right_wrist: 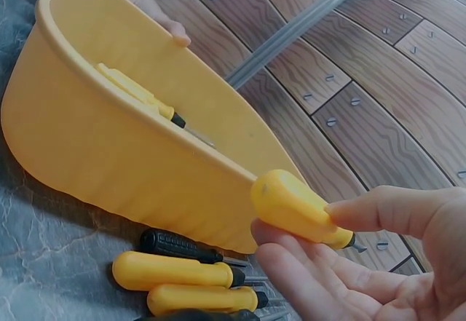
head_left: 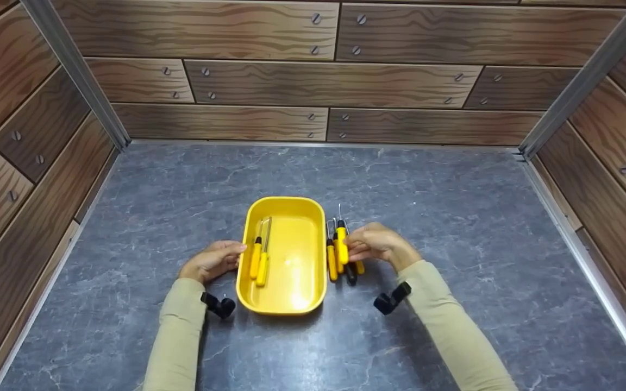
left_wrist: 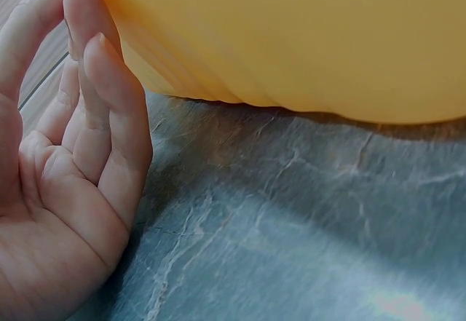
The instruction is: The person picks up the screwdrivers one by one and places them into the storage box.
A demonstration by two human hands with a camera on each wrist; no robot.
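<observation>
My right hand pinches a yellow-handled screwdriver between thumb and fingers, just right of a yellow plastic bin. In the head view its thin metal shaft points away from me. Below it, beside the bin's right wall, lie several more screwdrivers, among them a yellow-handled one and a black-handled one. My left hand holds the bin's left rim, thumb over the edge and fingers against the outer wall. Inside the bin, two yellow-handled tools lie side by side along the left wall.
A grey marbled tabletop spreads under everything. Wood-patterned panels close off the back and both sides, with metal posts at the corners. Black wrist mounts are strapped over the sleeves.
</observation>
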